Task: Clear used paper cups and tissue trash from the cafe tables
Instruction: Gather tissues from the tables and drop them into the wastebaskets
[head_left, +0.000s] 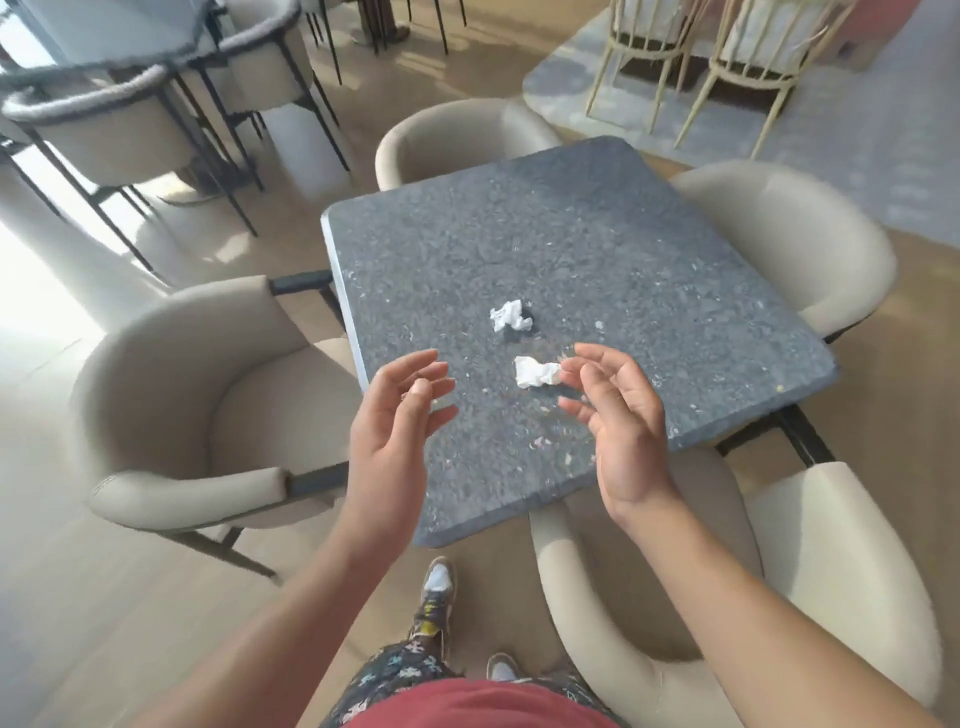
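Two crumpled white tissues lie on a square grey stone table (597, 249). The far tissue (510, 316) sits near the table's middle. The near tissue (536, 372) lies just left of the fingertips of my right hand (613, 415), which hovers above the table with fingers loosely spread and holds nothing. My left hand (400, 421) floats over the table's near left part, palm turned inward, fingers relaxed and empty. No paper cup is in view.
Cream armchairs ring the table: one at the left (208, 410), one behind (462, 140), one at the right (795, 244), one near right (779, 587). More chairs and another table (119, 31) stand at the far left. My feet are on the floor below.
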